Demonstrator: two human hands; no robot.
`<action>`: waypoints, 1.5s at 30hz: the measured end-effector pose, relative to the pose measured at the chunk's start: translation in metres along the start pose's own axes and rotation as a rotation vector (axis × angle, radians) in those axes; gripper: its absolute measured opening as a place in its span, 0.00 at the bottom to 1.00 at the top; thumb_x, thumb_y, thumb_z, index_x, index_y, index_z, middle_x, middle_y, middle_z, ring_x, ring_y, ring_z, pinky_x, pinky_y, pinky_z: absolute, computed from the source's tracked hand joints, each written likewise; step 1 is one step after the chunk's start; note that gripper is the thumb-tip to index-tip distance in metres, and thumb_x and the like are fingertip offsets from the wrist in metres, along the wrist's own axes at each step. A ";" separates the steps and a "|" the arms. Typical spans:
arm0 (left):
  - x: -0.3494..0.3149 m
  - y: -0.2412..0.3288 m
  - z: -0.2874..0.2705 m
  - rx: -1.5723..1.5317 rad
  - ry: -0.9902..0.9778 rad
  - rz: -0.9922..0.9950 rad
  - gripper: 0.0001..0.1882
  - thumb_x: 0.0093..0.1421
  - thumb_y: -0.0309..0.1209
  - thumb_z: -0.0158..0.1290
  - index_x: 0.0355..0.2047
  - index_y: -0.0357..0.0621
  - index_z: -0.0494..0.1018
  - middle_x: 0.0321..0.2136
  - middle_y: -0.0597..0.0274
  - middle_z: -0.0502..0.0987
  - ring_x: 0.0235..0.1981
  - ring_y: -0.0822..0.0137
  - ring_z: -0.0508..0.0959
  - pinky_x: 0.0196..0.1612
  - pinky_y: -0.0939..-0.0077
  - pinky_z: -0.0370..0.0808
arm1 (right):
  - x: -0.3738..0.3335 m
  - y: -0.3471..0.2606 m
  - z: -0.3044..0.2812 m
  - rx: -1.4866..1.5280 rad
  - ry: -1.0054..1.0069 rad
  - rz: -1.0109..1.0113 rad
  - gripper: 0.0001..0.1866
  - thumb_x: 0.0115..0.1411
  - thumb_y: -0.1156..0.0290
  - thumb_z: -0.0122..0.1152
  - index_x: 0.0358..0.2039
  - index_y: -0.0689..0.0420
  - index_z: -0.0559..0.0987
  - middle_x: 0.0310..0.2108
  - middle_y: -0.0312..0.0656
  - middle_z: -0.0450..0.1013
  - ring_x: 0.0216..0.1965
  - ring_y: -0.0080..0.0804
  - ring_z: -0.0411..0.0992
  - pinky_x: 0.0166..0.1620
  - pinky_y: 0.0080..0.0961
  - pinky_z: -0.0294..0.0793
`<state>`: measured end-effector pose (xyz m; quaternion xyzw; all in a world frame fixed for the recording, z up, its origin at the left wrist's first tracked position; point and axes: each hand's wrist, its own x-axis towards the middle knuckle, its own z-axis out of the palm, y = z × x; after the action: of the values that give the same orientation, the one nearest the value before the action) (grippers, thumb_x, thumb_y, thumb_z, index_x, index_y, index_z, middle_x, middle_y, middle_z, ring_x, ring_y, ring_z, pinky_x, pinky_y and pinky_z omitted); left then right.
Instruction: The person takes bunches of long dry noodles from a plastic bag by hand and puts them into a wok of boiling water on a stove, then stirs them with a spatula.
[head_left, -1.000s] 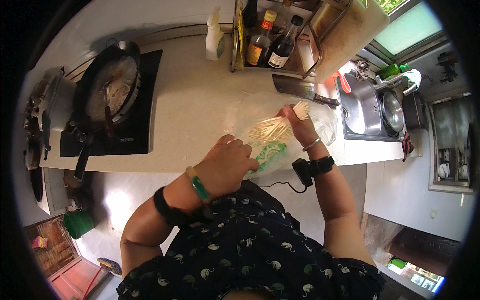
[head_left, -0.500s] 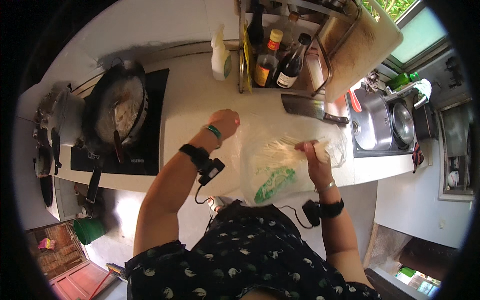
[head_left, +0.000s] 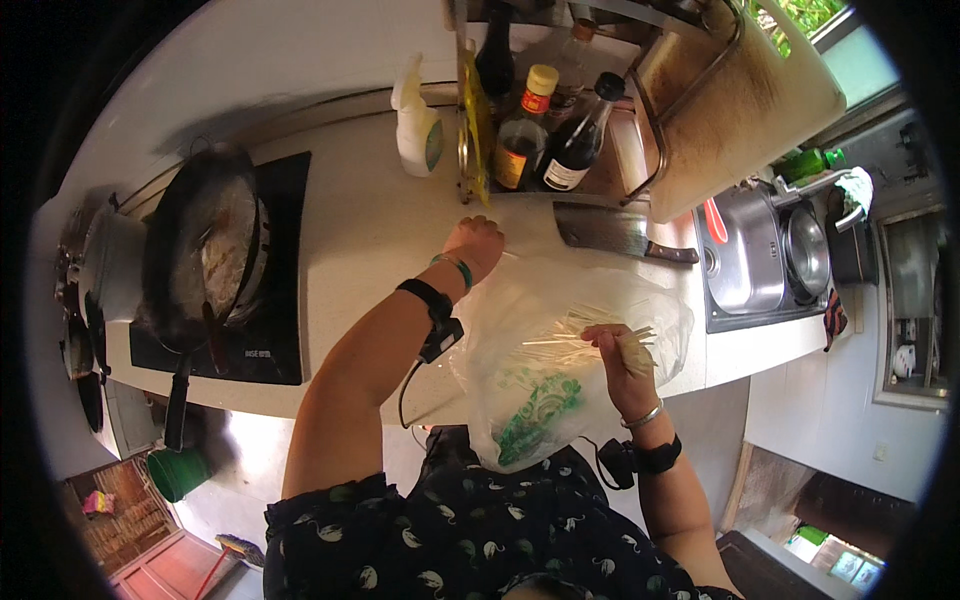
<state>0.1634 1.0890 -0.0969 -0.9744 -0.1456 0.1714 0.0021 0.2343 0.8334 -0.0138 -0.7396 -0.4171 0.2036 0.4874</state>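
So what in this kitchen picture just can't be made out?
- Head view: the left hand's fingertips, curled under at the plastic bag's edge, so its grip is unclear.
- What the pale sticks in the right hand are; the crinkled bag hides their lower ends.
- The wok's contents, blurred and small.
- The cleaver's blade tip, tucked under the bottle rack.

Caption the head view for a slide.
Right hand holds pale sticks over plastic bag; left hand reaches across counter.
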 end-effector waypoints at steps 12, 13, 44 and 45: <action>-0.031 -0.021 -0.008 -0.119 0.032 -0.366 0.13 0.49 0.31 0.53 0.35 0.41 0.72 0.39 0.53 0.72 0.40 0.56 0.72 0.37 0.67 0.73 | 0.003 0.016 0.004 0.066 0.063 0.036 0.08 0.58 0.71 0.49 0.30 0.62 0.73 0.25 0.42 0.71 0.27 0.29 0.68 0.32 0.22 0.67; -0.039 -0.027 -0.006 -0.117 0.029 -0.373 0.13 0.49 0.31 0.53 0.35 0.41 0.72 0.39 0.53 0.72 0.40 0.56 0.72 0.37 0.67 0.73 | 0.004 0.010 0.000 0.133 0.084 0.046 0.09 0.59 0.69 0.48 0.30 0.62 0.73 0.26 0.42 0.71 0.28 0.29 0.69 0.32 0.22 0.67; -0.220 0.062 -0.106 -0.826 0.681 0.015 0.07 0.48 0.26 0.53 0.29 0.39 0.72 0.24 0.57 0.73 0.25 0.60 0.73 0.30 0.72 0.70 | 0.035 -0.066 -0.073 1.495 0.047 0.121 0.12 0.61 0.65 0.43 0.34 0.60 0.70 0.42 0.46 0.68 0.50 0.39 0.63 0.54 0.38 0.59; -0.228 0.054 -0.101 -0.829 0.688 -0.036 0.07 0.48 0.27 0.53 0.28 0.39 0.72 0.24 0.56 0.73 0.25 0.61 0.74 0.29 0.73 0.71 | 0.039 -0.077 -0.066 1.481 -0.018 0.087 0.11 0.60 0.66 0.45 0.36 0.61 0.70 0.43 0.45 0.68 0.49 0.38 0.63 0.54 0.37 0.59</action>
<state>0.0076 0.9768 0.0707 -0.8908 -0.2085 -0.2295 -0.3321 0.2716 0.8423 0.0881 -0.2312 -0.1450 0.4568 0.8467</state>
